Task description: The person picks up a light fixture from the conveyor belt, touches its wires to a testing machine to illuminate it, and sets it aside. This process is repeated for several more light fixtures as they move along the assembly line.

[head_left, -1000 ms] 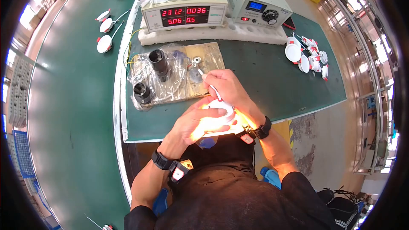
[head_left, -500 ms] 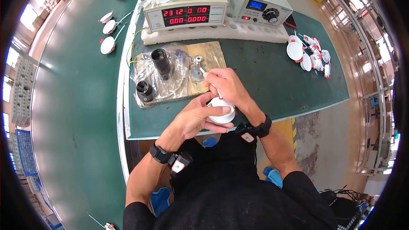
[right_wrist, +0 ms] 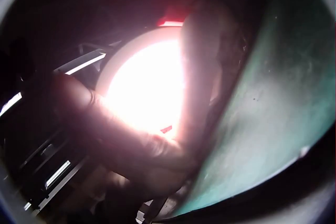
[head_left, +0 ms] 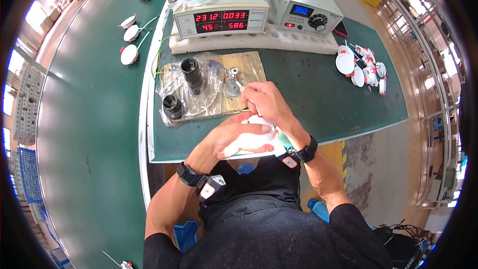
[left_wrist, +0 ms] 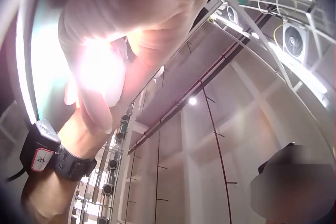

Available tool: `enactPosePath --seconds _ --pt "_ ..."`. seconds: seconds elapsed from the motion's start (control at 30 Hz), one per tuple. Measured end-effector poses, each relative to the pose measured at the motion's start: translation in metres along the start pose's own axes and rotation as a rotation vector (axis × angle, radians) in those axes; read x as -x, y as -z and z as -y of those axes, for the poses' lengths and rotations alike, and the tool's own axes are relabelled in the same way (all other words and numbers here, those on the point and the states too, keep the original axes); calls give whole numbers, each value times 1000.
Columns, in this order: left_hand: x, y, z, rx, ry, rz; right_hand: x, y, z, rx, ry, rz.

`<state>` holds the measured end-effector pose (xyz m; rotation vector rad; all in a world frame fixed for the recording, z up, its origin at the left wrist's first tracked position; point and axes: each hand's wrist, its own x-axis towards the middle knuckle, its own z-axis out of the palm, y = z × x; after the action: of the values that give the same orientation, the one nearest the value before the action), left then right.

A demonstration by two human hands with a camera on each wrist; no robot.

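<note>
The lamp (right_wrist: 144, 87) glows — dark a moment ago — with the left grip (head_left: 231, 137) clasping it, the right grip (head_left: 267, 102) pinching its cable (head_left: 239, 84); the meter's (head_left: 221, 21) lower readings leave zero.

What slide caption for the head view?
Left hand grips a glowing, round white lamp; right hand pinches its white cable, a boxy, pale red-digit meter behind.

The lit lamp (right_wrist: 147, 85) glares white in both wrist views, while the head view's edges bend and blacken.

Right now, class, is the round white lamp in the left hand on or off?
On: the lamp glares white in both wrist views.
</note>
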<state>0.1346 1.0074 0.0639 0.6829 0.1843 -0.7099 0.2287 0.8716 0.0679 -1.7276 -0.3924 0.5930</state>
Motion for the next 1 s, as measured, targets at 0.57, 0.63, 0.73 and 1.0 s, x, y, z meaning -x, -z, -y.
enactPosePath --seconds 0.57,0.63,0.73,1.0 --pt "0 1 0 77 10 -35 -3 1 -5 -5 -4 -3" --pt "-2 3 1 78 11 -35 -3 1 -5 -3 2 -6" --pt "-2 4 2 35 -4 -27 -4 0 -5 8 4 -14" --pt "1 4 2 128 -17 -11 -3 0 -4 3 4 -14"
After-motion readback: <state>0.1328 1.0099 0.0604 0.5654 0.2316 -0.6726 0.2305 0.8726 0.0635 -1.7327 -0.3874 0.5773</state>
